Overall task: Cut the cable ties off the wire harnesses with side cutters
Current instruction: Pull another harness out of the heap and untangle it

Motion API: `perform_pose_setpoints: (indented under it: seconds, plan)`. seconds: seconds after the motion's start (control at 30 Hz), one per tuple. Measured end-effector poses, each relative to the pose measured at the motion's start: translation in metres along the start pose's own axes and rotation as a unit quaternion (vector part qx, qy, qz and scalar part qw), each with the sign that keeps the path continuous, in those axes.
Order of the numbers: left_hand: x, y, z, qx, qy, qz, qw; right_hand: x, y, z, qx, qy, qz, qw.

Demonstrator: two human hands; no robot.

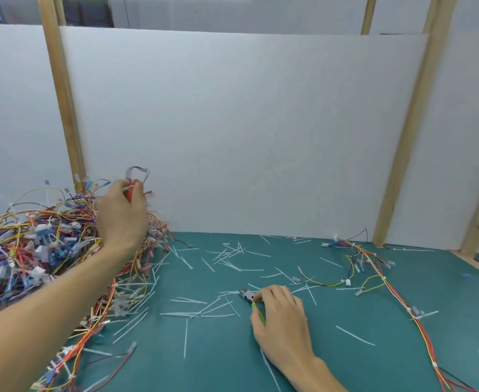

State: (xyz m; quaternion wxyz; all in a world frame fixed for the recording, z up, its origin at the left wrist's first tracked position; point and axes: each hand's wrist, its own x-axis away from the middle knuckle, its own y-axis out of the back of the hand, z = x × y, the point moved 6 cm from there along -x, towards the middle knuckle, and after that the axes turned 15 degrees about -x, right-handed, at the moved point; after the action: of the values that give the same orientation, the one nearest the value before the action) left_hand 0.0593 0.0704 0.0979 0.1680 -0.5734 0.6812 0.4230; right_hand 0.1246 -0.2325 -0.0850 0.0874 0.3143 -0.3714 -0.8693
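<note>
While the left hand pinches a red wire harness above the tangled pile, the right hand curls around side cutters on the green mat; neighbouring wires could snag and drag along.

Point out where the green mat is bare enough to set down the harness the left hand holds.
Barest: the mat's near edge between the right hand and the long harness. The wire pile crowds the left; cut ties litter the middle.
</note>
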Motion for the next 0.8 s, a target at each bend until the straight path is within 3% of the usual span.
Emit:
perform_pose_setpoints:
  seconds: [0.07,0.1,0.17,0.2,0.3,0.33,0.43,0.47,0.57,0.63,0.73,0.8]
  plan:
    - [0.012,-0.015,-0.015,-0.052,-0.119,0.086,0.988,-0.001,0.0,0.0,-0.008,-0.003,-0.002,1.0]
    - [0.022,-0.031,-0.019,-0.121,-0.165,0.193,0.96,-0.001,0.001,-0.001,-0.012,-0.005,-0.002,1.0]
    - [0.048,-0.058,-0.011,-0.274,-0.224,0.399,0.846,0.0,0.001,-0.001,-0.016,-0.007,-0.001,1.0]
    - [0.054,-0.061,-0.01,-0.315,-0.241,0.422,0.815,-0.001,0.002,-0.001,-0.016,-0.009,0.0,1.0]
    - [0.05,-0.049,-0.022,-0.297,-0.265,0.289,0.87,-0.001,0.004,0.001,-0.026,-0.008,-0.007,1.0]
    - [0.056,-0.051,-0.024,-0.295,-0.293,0.316,0.853,-0.001,0.005,0.001,-0.027,-0.007,-0.01,1.0]
    - [0.095,-0.058,-0.013,-0.281,-0.353,0.529,0.718,-0.001,0.01,0.011,-0.039,0.02,-0.025,0.999]
    - [0.104,-0.056,-0.009,-0.268,-0.351,0.567,0.695,-0.002,0.013,0.017,-0.05,0.034,-0.037,0.998]
    - [0.113,-0.048,-0.002,-0.273,-0.376,0.562,0.684,-0.012,0.013,0.045,-0.095,0.076,-0.035,0.992]
    - [0.12,-0.043,-0.001,-0.287,-0.41,0.517,0.695,-0.022,0.004,0.072,-0.136,0.094,0.029,0.986]
    - [0.121,-0.033,-0.004,-0.248,-0.409,0.444,0.758,-0.039,-0.021,0.115,-0.182,0.074,0.139,0.971]
    - [0.112,-0.025,-0.002,-0.222,-0.392,0.397,0.8,-0.053,-0.033,0.132,-0.19,0.057,0.156,0.968]
